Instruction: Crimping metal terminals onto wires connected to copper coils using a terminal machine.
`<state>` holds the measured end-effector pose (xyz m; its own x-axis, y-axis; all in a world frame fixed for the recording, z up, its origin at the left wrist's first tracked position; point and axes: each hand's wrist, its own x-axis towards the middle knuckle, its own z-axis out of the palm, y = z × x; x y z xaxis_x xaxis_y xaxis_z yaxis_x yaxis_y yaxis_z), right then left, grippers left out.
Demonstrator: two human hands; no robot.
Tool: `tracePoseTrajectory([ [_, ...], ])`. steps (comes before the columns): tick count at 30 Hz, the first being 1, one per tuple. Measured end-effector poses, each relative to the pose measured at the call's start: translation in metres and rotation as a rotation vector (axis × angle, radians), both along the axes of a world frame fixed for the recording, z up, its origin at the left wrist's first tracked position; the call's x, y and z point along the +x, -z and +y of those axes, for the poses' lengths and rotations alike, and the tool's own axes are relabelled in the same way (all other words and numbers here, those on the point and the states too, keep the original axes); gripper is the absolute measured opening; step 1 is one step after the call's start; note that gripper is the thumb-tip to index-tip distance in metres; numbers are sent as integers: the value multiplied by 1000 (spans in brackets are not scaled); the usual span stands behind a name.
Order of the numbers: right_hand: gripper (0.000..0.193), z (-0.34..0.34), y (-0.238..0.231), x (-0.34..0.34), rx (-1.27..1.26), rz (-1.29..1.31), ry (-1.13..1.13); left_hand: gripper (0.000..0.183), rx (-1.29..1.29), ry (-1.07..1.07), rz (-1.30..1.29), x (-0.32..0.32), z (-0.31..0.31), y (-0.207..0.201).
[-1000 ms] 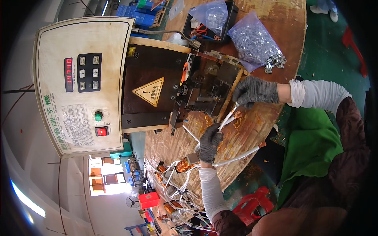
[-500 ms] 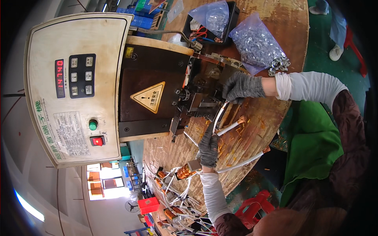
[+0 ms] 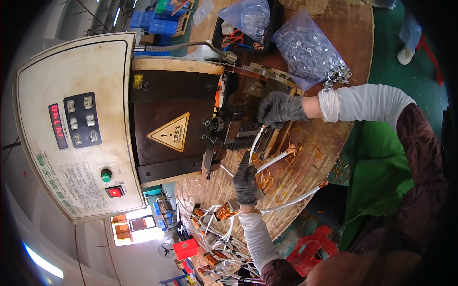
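Note:
My left hand, in a grey glove, is closed on a white wire with its fingers along the insulation. The bare, copper-coloured end of that wire meets the fingertips of my right hand, also gloved in grey. Those fingers are pinched together beside the dark metal tooling of a crimping machine; whatever they grip is hidden. A thicker white cable with frayed copper strands lies between my hands on the worn wooden table.
A clear bag of metal cable lugs lies at the upper right, loose lugs at its mouth. Red-handled scissors sit in a black tray. Copper coils with tangled white leads occupy the lower table. A red stool stands below.
The view has shifted and tilted a little, so the machine appears farther left and lower. Both hands keep nearly the same hold, with the wire still between them.

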<state>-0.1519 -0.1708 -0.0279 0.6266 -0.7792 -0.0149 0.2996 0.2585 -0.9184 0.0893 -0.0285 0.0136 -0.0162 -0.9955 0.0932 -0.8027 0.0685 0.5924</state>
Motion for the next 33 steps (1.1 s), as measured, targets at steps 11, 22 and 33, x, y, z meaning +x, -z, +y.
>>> tracePoseTrajectory([
  [11,9,-2,-7,15,-32,74,68,40,79,-113,-73,-9,4,-14],
  [22,7,-4,-9,26,-152,288,158,40,90,-145,68,8,3,-4],
  [33,7,-9,-2,32,-252,329,175,38,51,-90,-32,-2,5,-13],
])
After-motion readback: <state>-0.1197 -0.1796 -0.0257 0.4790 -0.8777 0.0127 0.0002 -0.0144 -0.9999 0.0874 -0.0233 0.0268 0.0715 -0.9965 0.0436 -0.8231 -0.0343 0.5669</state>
